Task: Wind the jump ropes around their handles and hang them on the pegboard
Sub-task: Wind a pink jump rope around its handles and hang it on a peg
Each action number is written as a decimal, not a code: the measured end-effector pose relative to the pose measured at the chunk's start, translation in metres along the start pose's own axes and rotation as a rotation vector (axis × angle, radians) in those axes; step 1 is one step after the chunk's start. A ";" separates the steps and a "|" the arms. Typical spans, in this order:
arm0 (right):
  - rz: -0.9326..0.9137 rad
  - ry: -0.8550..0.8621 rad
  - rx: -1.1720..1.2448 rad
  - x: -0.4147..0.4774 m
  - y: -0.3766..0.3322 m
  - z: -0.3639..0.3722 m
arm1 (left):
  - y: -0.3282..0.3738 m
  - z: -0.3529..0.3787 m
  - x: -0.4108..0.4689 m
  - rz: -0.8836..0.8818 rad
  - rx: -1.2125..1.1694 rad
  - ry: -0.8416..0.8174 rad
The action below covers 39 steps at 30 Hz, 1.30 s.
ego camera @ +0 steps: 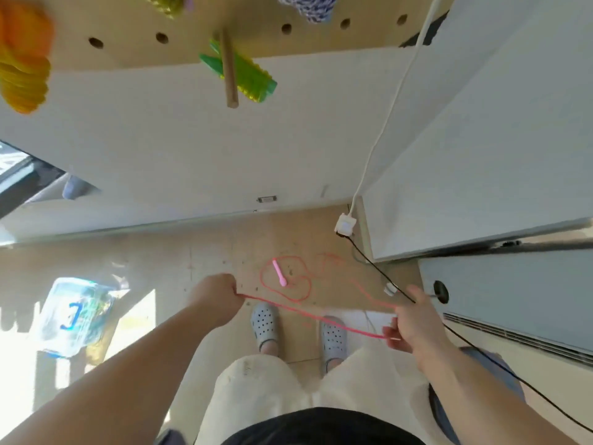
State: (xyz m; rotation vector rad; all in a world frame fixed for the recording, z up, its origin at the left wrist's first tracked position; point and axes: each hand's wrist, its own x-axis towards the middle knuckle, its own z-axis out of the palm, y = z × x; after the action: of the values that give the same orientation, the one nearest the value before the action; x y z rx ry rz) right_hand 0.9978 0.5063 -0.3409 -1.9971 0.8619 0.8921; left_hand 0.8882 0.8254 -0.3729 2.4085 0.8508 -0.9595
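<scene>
Fingers [231,288] (L) round thin pink rope [308,314]

White wall [192,139] ahead, plain, with a small plate [266,199] set low near the baseboard. Floor [160,252] of pale wood sheet, speckled and scuffed. Hard sunlight patch [19,348] on the floor at left. Clear plastic bin [73,316] with a blue mark stands at its edge. White cabinet [481,139] on the right. Below it, a grey unit [513,293] with vent slats. White cable [388,117] runs down the wall to a white plug block [345,224] on the floor. Black cable [378,271] trails from there.
</scene>
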 end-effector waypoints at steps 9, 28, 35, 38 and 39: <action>-0.015 -0.204 -0.746 0.143 0.071 0.048 | 0.003 0.162 0.053 0.060 0.110 -0.174; -0.692 -0.653 -1.353 0.494 0.168 0.388 | -0.018 0.408 0.453 0.323 0.611 -0.239; -0.777 -0.543 -1.458 0.516 0.198 0.420 | -0.024 0.448 0.504 0.457 0.807 -0.235; -0.807 -0.483 -1.256 0.512 0.197 0.410 | -0.024 0.454 0.512 0.438 0.775 -0.158; -0.789 -0.449 -1.208 0.512 0.195 0.405 | -0.024 0.453 0.512 0.420 0.761 -0.150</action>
State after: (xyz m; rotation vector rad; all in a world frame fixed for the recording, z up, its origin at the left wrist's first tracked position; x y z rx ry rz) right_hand 0.9940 0.6203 -1.0125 -2.5408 -0.9309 1.4123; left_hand 0.9545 0.7851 -1.0526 2.8830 -0.1326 -1.4346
